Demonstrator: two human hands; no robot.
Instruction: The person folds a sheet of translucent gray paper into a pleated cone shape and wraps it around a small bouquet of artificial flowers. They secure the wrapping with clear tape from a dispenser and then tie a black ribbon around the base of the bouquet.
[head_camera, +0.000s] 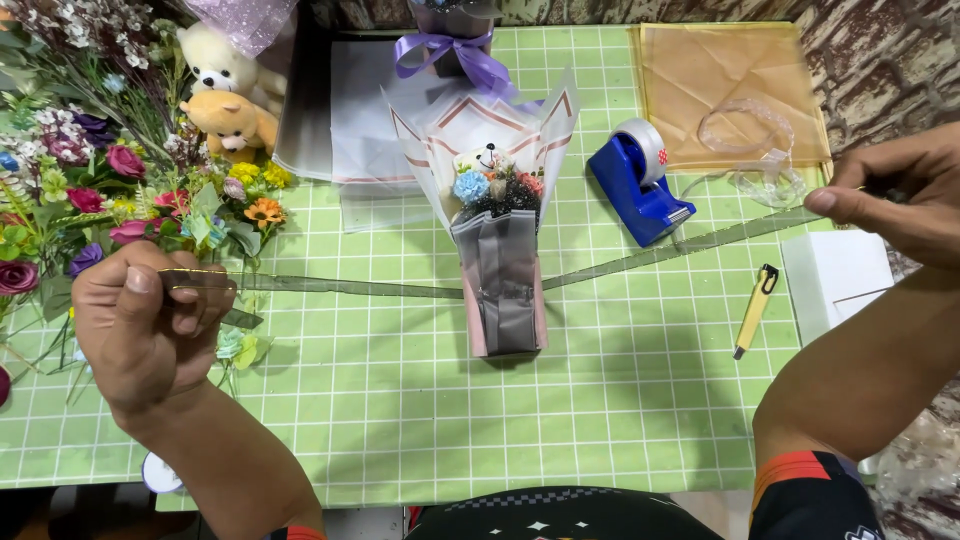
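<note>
Here two hands stretch one ribbon (400, 289).

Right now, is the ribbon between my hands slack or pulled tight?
Pulled tight. The ribbon runs in a straight line from the left hand to the right hand, passing behind the small bouquet.

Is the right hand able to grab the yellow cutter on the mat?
Probably not yet. The right hand is busy pinching one end of the ribbon. The yellow cutter lies just below it on bare mat, nothing blocking, so it would need to let go.

Sheer grey-green ribbon (400, 288) stretched taut, passing beneath the small bouquet (497, 250).
</note>
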